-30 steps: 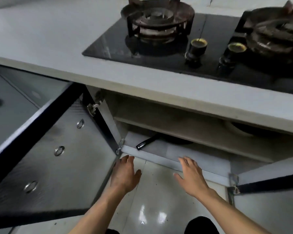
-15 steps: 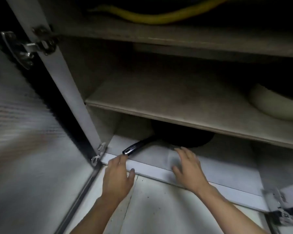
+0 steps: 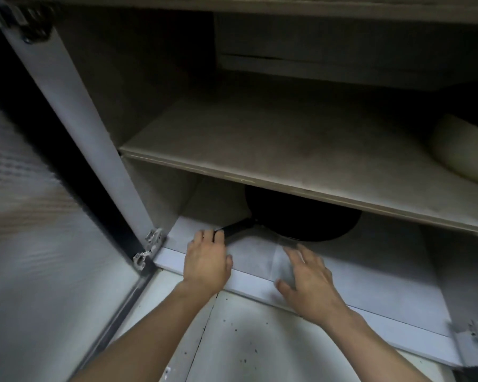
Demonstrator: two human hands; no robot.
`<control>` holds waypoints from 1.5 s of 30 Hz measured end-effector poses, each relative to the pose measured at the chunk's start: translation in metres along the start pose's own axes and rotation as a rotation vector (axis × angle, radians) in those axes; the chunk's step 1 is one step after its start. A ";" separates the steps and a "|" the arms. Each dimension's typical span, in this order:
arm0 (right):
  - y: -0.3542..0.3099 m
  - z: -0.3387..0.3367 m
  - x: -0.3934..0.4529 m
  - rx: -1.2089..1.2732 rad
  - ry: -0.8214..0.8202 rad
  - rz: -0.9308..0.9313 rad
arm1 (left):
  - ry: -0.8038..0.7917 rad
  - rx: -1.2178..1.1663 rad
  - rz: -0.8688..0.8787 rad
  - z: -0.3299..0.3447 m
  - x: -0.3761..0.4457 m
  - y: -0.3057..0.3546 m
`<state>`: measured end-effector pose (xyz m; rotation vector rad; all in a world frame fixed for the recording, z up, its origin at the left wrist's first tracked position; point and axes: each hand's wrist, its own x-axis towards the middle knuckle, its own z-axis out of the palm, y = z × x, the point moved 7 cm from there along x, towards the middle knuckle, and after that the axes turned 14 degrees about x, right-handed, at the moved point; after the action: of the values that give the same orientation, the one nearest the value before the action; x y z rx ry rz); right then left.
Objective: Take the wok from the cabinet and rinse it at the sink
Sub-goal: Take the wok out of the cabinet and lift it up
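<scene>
Head view — left hand (image 3: 206,260) grips wok (image 3: 301,219) handle; right hand (image 3: 309,282) spread, holding nothing.

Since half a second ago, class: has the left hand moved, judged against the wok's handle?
Yes. The left hand has moved forward into the cabinet; its fingers now lie over the end of the wok's handle, which they only neared before.

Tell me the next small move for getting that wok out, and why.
Probably close the left hand firmly round the handle and draw the wok forward and out. The fingers already sit on the handle's end, though a firm grip is not clear. The wok lies on the bottom shelf, tucked under the upper shelf, so sliding suits better than lifting. The right hand hovers open nearby to steady it.
</scene>
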<state>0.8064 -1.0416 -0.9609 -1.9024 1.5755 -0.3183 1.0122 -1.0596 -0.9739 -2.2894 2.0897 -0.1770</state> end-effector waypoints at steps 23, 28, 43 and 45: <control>0.022 -0.007 -0.009 -0.020 -0.028 0.050 | -0.149 -0.013 -0.035 0.031 -0.027 -0.011; 0.027 -0.007 -0.010 -0.029 -0.030 0.063 | -0.181 0.029 -0.034 0.039 -0.058 -0.045; 0.038 0.025 -0.008 -0.291 -0.175 -0.013 | -0.324 0.104 -0.035 0.033 -0.094 -0.095; 0.038 0.027 -0.006 -0.326 -0.172 -0.031 | -0.328 0.094 -0.034 0.034 -0.096 -0.097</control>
<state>0.7900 -1.0298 -1.0034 -2.1356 1.5555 0.0962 1.1033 -0.9565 -1.0031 -2.1310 1.8408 0.0923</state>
